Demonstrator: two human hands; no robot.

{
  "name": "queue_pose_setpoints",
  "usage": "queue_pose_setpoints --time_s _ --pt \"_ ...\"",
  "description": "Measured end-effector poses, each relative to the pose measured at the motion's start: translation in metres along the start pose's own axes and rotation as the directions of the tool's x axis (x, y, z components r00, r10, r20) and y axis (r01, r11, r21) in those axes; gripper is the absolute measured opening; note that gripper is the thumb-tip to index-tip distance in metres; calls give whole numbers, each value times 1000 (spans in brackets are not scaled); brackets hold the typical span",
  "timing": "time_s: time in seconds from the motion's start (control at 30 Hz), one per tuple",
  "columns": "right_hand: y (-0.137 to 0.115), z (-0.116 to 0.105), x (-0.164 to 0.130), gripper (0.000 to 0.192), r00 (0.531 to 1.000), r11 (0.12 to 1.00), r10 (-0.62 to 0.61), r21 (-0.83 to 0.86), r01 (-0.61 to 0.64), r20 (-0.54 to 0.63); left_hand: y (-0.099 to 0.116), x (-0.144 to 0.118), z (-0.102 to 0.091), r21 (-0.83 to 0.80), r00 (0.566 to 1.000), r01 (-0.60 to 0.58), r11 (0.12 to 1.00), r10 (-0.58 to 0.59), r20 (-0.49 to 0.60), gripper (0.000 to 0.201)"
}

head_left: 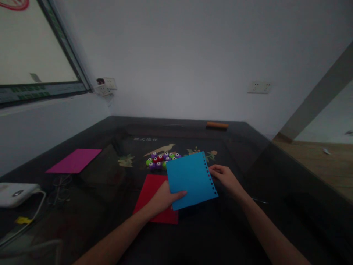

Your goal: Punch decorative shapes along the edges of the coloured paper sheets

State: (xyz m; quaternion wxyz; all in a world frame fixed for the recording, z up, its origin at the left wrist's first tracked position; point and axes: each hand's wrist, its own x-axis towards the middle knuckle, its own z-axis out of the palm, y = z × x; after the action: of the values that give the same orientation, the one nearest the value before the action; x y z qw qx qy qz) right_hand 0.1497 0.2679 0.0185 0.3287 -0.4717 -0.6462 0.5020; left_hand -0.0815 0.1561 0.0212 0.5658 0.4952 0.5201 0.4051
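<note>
While left hand [162,198] pinches blue sheet [190,179] near edge, right hand [224,177] pinches its punched right edge; red sheet [154,198] underneath on surface [234,228].

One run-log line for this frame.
left hand: holds blue sheet | right hand: at its punched edge | red sheet beneath | punches behind

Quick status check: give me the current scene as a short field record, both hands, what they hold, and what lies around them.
Left hand: left hand grips the lower left edge of the blue paper sheet, thumb on top.
Right hand: right hand pinches the sheet's right edge, beside its row of punched holes.
Under sheet: red paper sheet flat on the dark glass-topped table.
Behind sheet: cluster of small round purple, green and red punches.
Far left: magenta paper sheet, white device with cable.
Far edge: orange bar.
</note>
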Motion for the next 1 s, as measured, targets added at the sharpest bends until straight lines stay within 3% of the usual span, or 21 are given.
queue_pose_setpoints --time_s 0.13,0.2,0.4,0.6,0.8,1.0 --pt "-27 11 37 17 988 987 -139 -72 144 61 -6 -5 15 -143 1000 -22 989 19 -19 66" --pt "-39 24 59 16 968 950 -227 -195 243 102 -6 -11 21 -199 1000 -3 980 2 -4 70" --pt "-51 74 99 16 941 874 -279 -354 332 195 -2 -27 32 -366 987 89 926 -33 159 77" --pt "-53 98 90 15 935 804 -268 -480 349 231 -5 -34 36 -435 975 80 897 19 219 75" --pt "-42 105 78 16 922 651 -233 -655 384 308 0 -36 35 -409 970 91 908 12 243 76" --pt "-44 117 73 12 946 809 -218 -498 313 241 -1 -33 34 -375 980 77 924 -1 198 77"
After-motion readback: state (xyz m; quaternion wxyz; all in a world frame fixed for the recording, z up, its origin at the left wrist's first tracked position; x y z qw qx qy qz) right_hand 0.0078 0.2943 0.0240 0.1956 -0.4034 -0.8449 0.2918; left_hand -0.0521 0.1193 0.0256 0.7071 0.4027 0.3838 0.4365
